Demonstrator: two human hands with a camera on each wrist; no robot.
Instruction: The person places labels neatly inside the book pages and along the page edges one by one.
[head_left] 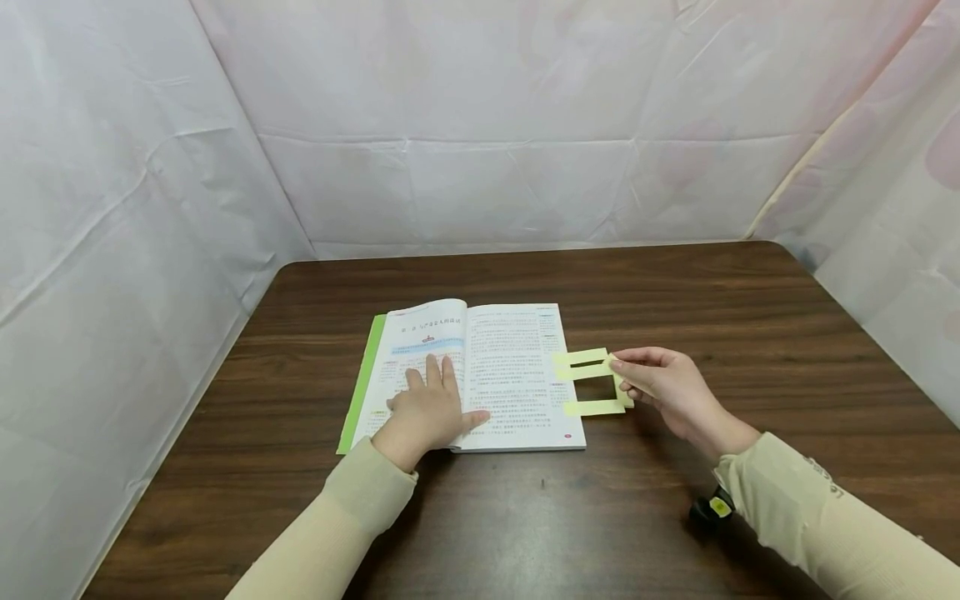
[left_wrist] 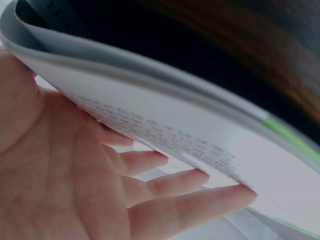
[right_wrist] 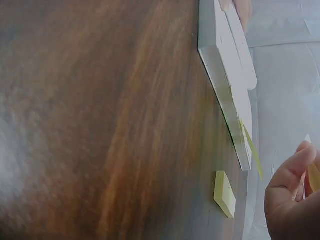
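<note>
An open book (head_left: pixel 517 375) lies on the table, its green cover edge (head_left: pixel 362 383) showing at the left. My left hand (head_left: pixel 431 408) rests with spread fingers on the left page, thumb reaching over the fold; the left wrist view shows its fingertips (left_wrist: pixel 245 194) against the printed page (left_wrist: pixel 165 135). Yellow sticky notes (head_left: pixel 595 407) stick out past the right page's edge. Beside that edge, my right hand (head_left: pixel 675 392) pinches a yellow sticky note (right_wrist: pixel 314 175) between thumb and fingers. A small sticky note pad (right_wrist: pixel 225 195) lies on the table below that hand, partly hidden in the head view.
The dark wooden table (head_left: pixel 525 533) has rounded back corners. Pale plastic sheeting (head_left: pixel 450 183) hangs behind it and along both sides. A black band with a yellow-faced device (head_left: pixel 712 508) sits at my right wrist.
</note>
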